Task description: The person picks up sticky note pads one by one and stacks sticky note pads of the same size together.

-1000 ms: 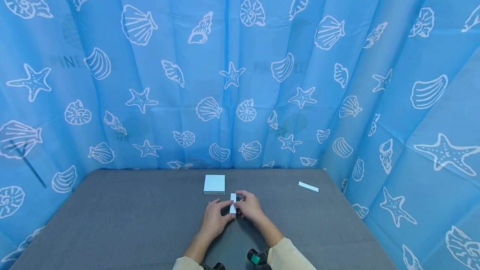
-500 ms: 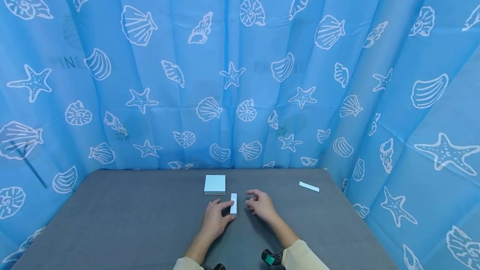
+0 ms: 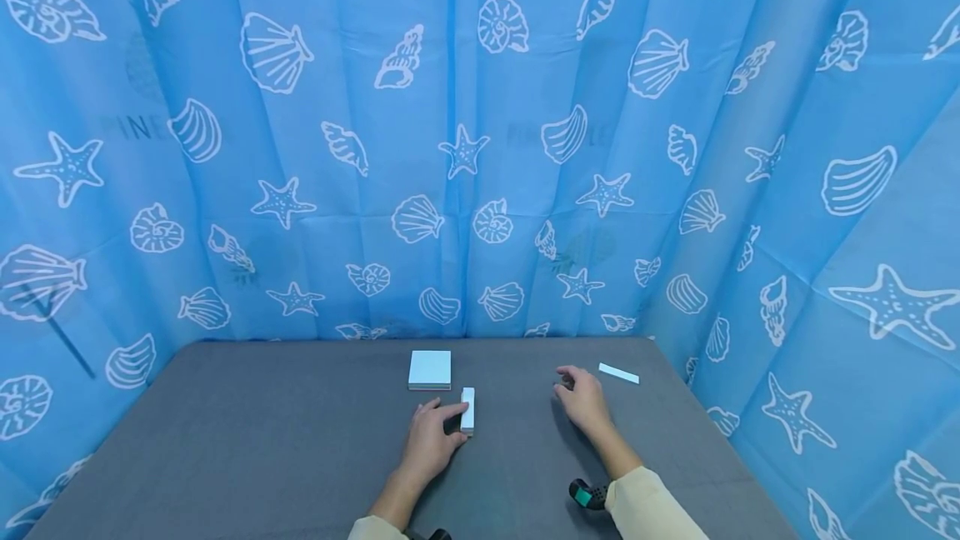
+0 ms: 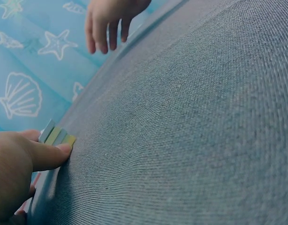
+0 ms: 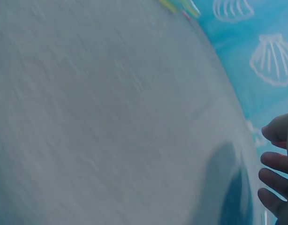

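A narrow stack of strips [image 3: 468,410], white on top, lies lengthwise near the middle of the table. My left hand [image 3: 426,444] pinches it with the thumb at its near end and a finger along its left side. In the left wrist view, the layers of the stack [image 4: 57,134] show in grey-blue and yellow-green. My right hand [image 3: 585,402] is over the table to the right, holding nothing, its fingers loosely bent. Just beyond its fingertips lies a single white strip [image 3: 618,373].
Behind the stack and to its left sits a square white-topped pile [image 3: 430,368]. The grey cloth-covered table [image 3: 262,432] ends at a blue curtain [image 3: 465,257] with shell prints at the back and sides.
The right hand has let go of the stack and moved right, close to the single strip. The left hand stays at the stack.
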Demonstrator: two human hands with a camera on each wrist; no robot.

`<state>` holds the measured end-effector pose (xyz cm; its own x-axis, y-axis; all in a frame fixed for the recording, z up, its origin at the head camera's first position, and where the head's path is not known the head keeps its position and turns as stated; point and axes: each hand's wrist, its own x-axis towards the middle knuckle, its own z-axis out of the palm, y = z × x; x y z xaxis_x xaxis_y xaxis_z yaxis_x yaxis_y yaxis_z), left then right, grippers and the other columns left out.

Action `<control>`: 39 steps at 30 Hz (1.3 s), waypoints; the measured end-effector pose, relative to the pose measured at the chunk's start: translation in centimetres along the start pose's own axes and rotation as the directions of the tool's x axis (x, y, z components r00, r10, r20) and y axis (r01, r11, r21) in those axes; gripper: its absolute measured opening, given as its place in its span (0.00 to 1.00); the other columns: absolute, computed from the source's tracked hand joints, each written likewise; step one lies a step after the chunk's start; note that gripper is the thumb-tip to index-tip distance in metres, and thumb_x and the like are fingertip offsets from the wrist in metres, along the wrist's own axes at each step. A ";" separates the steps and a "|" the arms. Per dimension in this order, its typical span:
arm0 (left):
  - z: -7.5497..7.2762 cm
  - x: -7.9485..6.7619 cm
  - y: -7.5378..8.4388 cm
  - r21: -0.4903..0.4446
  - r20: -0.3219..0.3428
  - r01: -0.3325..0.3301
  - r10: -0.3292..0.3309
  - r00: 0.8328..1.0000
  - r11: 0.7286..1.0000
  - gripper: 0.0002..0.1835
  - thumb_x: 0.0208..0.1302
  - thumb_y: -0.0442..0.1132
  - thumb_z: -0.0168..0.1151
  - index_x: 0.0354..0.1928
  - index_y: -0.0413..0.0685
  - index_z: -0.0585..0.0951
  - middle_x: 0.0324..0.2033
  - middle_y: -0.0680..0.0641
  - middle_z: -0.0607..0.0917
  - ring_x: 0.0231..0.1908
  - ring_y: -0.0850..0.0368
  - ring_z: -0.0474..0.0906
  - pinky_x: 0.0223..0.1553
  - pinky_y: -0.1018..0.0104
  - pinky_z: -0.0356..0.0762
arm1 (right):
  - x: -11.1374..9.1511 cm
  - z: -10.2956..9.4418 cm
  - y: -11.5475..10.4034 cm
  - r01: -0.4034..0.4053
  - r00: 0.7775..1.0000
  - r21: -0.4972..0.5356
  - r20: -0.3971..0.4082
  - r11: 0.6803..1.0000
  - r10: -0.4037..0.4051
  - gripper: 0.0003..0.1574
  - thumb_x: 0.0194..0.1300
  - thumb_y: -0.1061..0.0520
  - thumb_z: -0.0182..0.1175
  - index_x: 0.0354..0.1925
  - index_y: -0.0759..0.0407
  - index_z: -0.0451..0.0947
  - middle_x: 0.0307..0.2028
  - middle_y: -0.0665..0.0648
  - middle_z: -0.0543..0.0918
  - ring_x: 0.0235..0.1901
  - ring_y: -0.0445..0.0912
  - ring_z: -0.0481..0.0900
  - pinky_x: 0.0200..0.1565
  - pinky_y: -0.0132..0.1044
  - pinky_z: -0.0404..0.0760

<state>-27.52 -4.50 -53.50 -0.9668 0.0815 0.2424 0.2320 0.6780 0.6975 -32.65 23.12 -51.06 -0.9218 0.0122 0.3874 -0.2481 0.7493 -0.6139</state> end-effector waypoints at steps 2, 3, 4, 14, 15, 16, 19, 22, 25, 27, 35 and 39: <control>0.0 0.0 0.0 -0.002 -0.002 0.003 -0.003 1.000 1.000 0.25 0.51 0.34 0.75 0.54 0.54 0.84 0.56 0.40 0.80 0.64 0.37 0.66 0.65 0.38 0.55 | 0.3 -0.5 0.7 -0.017 1.000 -0.039 -0.012 0.999 0.016 0.17 0.61 0.67 0.62 0.50 0.69 0.79 0.42 0.67 0.82 0.46 0.61 0.79 0.48 0.57 0.75; 0.1 0.0 0.0 -0.001 -0.004 0.003 -0.003 1.000 1.000 0.25 0.51 0.33 0.75 0.54 0.54 0.84 0.56 0.40 0.80 0.64 0.37 0.66 0.65 0.38 0.55 | 0.4 -0.7 0.9 -0.030 0.999 -0.059 -0.016 0.998 0.029 0.17 0.61 0.67 0.62 0.50 0.70 0.79 0.43 0.68 0.82 0.47 0.62 0.78 0.49 0.58 0.74; 0.1 0.0 -0.1 0.001 -0.005 0.002 -0.002 1.000 1.000 0.25 0.51 0.34 0.75 0.54 0.54 0.84 0.56 0.39 0.80 0.64 0.36 0.66 0.65 0.37 0.55 | 0.5 -1.0 1.2 -0.044 0.999 -0.082 -0.021 0.996 0.042 0.18 0.60 0.66 0.63 0.50 0.70 0.79 0.44 0.69 0.81 0.48 0.63 0.77 0.50 0.59 0.73; 0.2 -0.1 -0.1 0.005 -0.021 -0.013 0.013 1.000 1.000 0.25 0.50 0.34 0.75 0.54 0.54 0.84 0.55 0.40 0.81 0.64 0.38 0.66 0.65 0.39 0.55 | 0.8 -2.6 3.7 -0.200 0.977 -0.257 0.018 0.946 0.211 0.30 0.62 0.56 0.63 0.59 0.68 0.73 0.61 0.72 0.71 0.60 0.69 0.63 0.54 0.67 0.60; 0.2 -0.1 -0.1 0.004 -0.022 -0.010 0.010 1.000 1.000 0.25 0.50 0.33 0.75 0.54 0.54 0.84 0.55 0.40 0.81 0.64 0.37 0.66 0.65 0.39 0.55 | 0.7 -2.7 3.9 -0.210 0.974 -0.266 0.028 0.941 0.226 0.32 0.62 0.54 0.63 0.61 0.68 0.72 0.63 0.72 0.68 0.61 0.70 0.60 0.56 0.68 0.57; 0.2 -0.1 -0.1 0.003 -0.021 -0.004 0.004 1.000 1.000 0.25 0.50 0.34 0.75 0.54 0.55 0.84 0.55 0.41 0.81 0.64 0.38 0.66 0.65 0.39 0.55 | 0.7 -2.9 4.1 -0.222 0.970 -0.272 0.038 0.936 0.241 0.34 0.63 0.53 0.63 0.63 0.68 0.70 0.64 0.73 0.66 0.63 0.70 0.57 0.58 0.69 0.54; 0.1 -0.1 -0.1 0.002 -0.022 0.000 0.000 1.000 1.000 0.25 0.51 0.34 0.75 0.54 0.55 0.84 0.55 0.40 0.81 0.64 0.38 0.66 0.65 0.39 0.55 | 0.5 -3.3 4.5 -0.256 0.956 -0.297 0.060 0.920 0.286 0.40 0.65 0.49 0.61 0.66 0.70 0.64 0.67 0.74 0.60 0.66 0.72 0.48 0.61 0.70 0.44; 0.1 0.0 -0.1 0.002 -0.018 -0.002 0.002 1.000 1.000 0.25 0.51 0.34 0.75 0.54 0.54 0.84 0.55 0.40 0.81 0.64 0.38 0.66 0.65 0.39 0.55 | 0.5 -3.6 4.7 -0.287 0.941 -0.316 0.085 0.904 0.328 0.44 0.66 0.45 0.58 0.68 0.71 0.60 0.69 0.74 0.55 0.67 0.73 0.43 0.62 0.71 0.37; 0.1 0.0 -0.1 -0.002 -0.011 0.005 -0.005 1.000 1.000 0.25 0.51 0.33 0.75 0.54 0.54 0.84 0.56 0.40 0.80 0.64 0.37 0.66 0.65 0.39 0.55 | 0.3 -3.8 4.9 -0.306 0.928 -0.322 0.111 0.896 0.357 0.46 0.68 0.42 0.56 0.69 0.71 0.57 0.70 0.75 0.53 0.68 0.73 0.41 0.61 0.72 0.33; 0.0 0.0 0.0 -0.010 -0.009 0.015 -0.015 1.000 1.000 0.25 0.51 0.34 0.75 0.54 0.54 0.84 0.56 0.39 0.80 0.64 0.37 0.65 0.65 0.38 0.55 | 0.3 -3.9 4.9 -0.305 0.924 -0.324 0.126 0.895 0.360 0.46 0.68 0.42 0.55 0.70 0.71 0.56 0.70 0.74 0.53 0.68 0.72 0.42 0.62 0.72 0.32; 0.1 -0.4 0.2 -0.015 -0.040 0.012 -0.012 0.999 1.000 0.25 0.51 0.33 0.75 0.54 0.54 0.84 0.57 0.38 0.79 0.64 0.35 0.65 0.63 0.36 0.58 | 0.3 -3.3 5.2 -0.259 0.947 -0.322 0.101 0.911 0.305 0.44 0.66 0.42 0.58 0.68 0.69 0.62 0.67 0.73 0.63 0.69 0.71 0.47 0.63 0.72 0.33; 0.2 -0.3 0.1 -0.014 -0.036 0.011 -0.012 0.999 1.000 0.25 0.51 0.33 0.75 0.54 0.54 0.84 0.56 0.39 0.80 0.64 0.36 0.65 0.64 0.37 0.57 | 0.1 -2.8 5.2 -0.206 0.965 -0.324 0.091 0.924 0.247 0.39 0.64 0.43 0.61 0.64 0.67 0.69 0.63 0.72 0.69 0.68 0.70 0.51 0.63 0.72 0.35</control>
<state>-27.19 -4.33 -53.64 -0.9650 0.0474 0.2581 0.2225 0.6688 0.7094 -33.23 28.84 -52.26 -0.9778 0.1362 0.1595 0.0568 0.9039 -0.4239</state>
